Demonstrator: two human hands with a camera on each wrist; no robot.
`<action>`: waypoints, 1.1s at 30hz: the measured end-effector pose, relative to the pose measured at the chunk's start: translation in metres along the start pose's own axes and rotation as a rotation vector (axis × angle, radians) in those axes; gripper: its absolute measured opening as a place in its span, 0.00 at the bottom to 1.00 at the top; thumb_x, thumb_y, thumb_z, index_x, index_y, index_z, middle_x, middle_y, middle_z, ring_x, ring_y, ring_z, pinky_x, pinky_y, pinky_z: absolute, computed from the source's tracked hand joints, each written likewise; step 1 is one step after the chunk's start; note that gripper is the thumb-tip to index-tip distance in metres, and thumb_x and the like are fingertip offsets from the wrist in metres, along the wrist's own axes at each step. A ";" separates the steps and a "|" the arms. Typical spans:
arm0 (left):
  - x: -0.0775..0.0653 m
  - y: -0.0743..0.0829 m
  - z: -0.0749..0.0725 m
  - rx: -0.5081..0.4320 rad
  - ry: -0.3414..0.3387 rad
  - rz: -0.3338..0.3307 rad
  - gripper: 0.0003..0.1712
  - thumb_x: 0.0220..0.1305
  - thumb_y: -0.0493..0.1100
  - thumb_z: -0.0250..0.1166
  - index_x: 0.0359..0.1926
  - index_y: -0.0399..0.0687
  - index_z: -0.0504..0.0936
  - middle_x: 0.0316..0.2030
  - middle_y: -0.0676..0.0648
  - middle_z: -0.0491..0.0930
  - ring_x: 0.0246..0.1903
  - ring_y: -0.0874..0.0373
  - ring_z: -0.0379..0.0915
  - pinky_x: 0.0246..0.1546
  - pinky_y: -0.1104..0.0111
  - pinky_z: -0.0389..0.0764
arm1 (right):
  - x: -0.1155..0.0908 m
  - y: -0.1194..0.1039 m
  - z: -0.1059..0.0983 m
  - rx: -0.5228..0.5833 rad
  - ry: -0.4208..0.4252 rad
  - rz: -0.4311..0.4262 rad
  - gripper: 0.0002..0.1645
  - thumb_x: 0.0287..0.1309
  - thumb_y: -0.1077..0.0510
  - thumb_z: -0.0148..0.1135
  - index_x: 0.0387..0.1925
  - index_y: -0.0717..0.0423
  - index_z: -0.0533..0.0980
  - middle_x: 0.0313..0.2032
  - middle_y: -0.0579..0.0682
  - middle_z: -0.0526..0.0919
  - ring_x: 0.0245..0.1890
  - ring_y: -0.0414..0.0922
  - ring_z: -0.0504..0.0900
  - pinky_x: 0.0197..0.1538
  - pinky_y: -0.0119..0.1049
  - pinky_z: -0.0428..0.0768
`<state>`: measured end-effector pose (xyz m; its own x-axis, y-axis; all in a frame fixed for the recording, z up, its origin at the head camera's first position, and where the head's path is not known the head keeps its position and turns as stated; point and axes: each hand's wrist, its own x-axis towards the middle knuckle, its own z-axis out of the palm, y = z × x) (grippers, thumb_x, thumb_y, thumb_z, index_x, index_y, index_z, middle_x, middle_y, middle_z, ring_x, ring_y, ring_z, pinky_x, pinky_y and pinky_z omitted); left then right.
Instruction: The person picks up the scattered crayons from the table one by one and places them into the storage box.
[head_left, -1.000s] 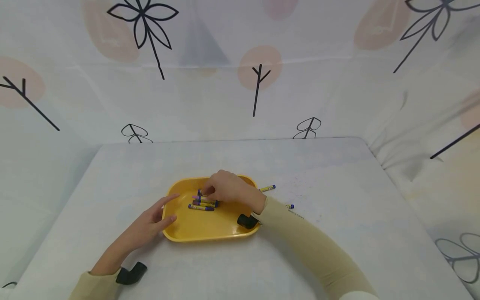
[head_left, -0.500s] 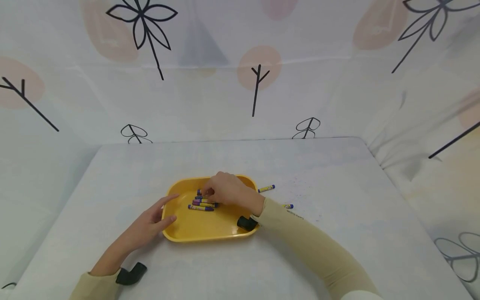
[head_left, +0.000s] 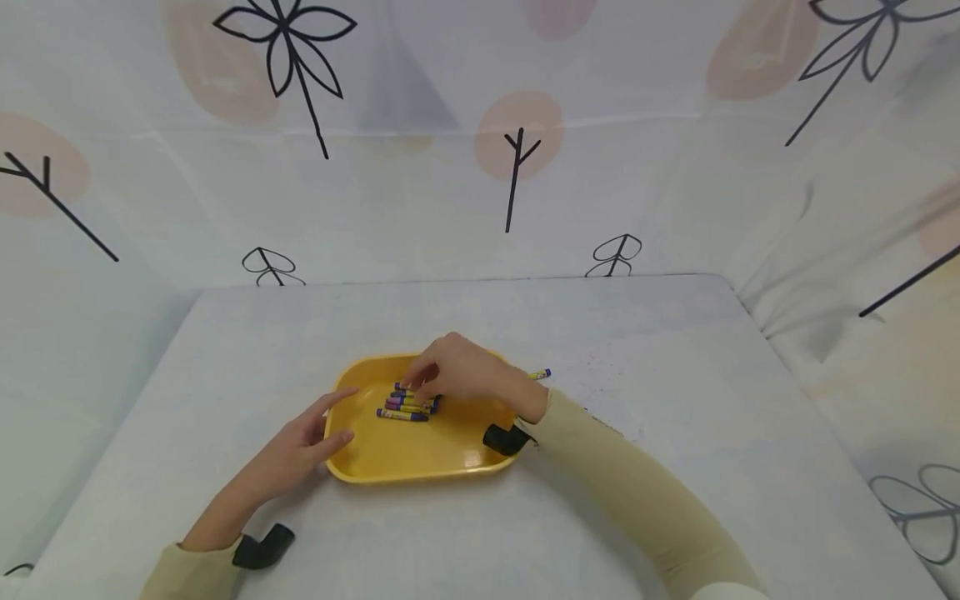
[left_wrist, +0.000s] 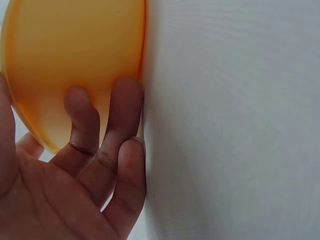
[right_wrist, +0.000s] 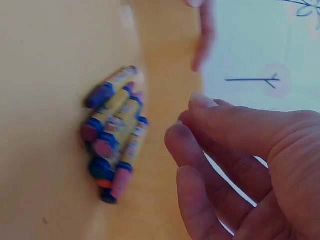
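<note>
In the head view a yellow tray [head_left: 405,458] holds a small heap of crayons [head_left: 402,415] with yellow wrappers and blue bands. My left hand [head_left: 296,450] grips the tray's left side, its thumb and index finger over the rim; in the left wrist view other fingers [left_wrist: 125,107] lie against the outer wall. Over the far half of the tray, my right hand [head_left: 465,367] hovers beside the heap. The right wrist view shows nothing between its loosely bent fingers [right_wrist: 187,145], which are apart from the crayons, some with pink or purple tips.
One more crayon [head_left: 542,374] lies on the white-covered table [head_left: 675,350], just past the tray's far right side. A patterned cloth [head_left: 420,200] hangs behind the table. Dark bent pieces [head_left: 264,547] are worn at both wrists.
My right hand has lifted slightly and drawn right, away from the heap. Its sleeve now covers a second loose crayon at the right. The left hand and tray have stayed in place.
</note>
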<state>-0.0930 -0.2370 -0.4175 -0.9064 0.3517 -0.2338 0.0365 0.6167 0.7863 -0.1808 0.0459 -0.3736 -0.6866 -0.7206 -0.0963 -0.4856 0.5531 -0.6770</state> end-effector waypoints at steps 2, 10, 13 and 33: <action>0.000 0.000 0.000 0.005 0.002 -0.005 0.35 0.72 0.52 0.61 0.75 0.60 0.58 0.31 0.46 0.73 0.31 0.52 0.71 0.30 0.67 0.71 | -0.006 -0.001 -0.007 0.030 0.013 0.004 0.13 0.59 0.59 0.71 0.47 0.53 0.86 0.36 0.37 0.86 0.38 0.33 0.81 0.43 0.28 0.78; 0.003 0.001 0.002 0.030 0.011 -0.016 0.36 0.71 0.53 0.62 0.75 0.60 0.59 0.32 0.46 0.72 0.31 0.52 0.70 0.30 0.66 0.71 | -0.052 0.027 -0.042 0.042 0.145 0.027 0.13 0.62 0.59 0.69 0.48 0.57 0.85 0.39 0.40 0.87 0.40 0.37 0.83 0.46 0.34 0.80; 0.004 0.001 0.003 0.021 0.008 -0.018 0.36 0.71 0.53 0.62 0.75 0.60 0.59 0.33 0.45 0.73 0.31 0.53 0.70 0.30 0.66 0.71 | -0.075 0.045 -0.051 0.054 0.182 0.078 0.14 0.61 0.59 0.69 0.48 0.56 0.85 0.39 0.41 0.87 0.39 0.39 0.83 0.43 0.36 0.81; 0.001 0.000 0.000 0.030 0.021 -0.029 0.36 0.71 0.55 0.62 0.75 0.62 0.59 0.30 0.45 0.70 0.29 0.53 0.68 0.28 0.66 0.70 | -0.156 0.111 -0.032 0.063 0.099 0.198 0.18 0.50 0.60 0.77 0.45 0.51 0.84 0.34 0.41 0.82 0.36 0.42 0.78 0.40 0.35 0.78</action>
<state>-0.0938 -0.2369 -0.4179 -0.9159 0.3185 -0.2443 0.0222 0.6479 0.7614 -0.1449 0.2334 -0.4104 -0.8165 -0.5543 -0.1616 -0.3037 0.6503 -0.6964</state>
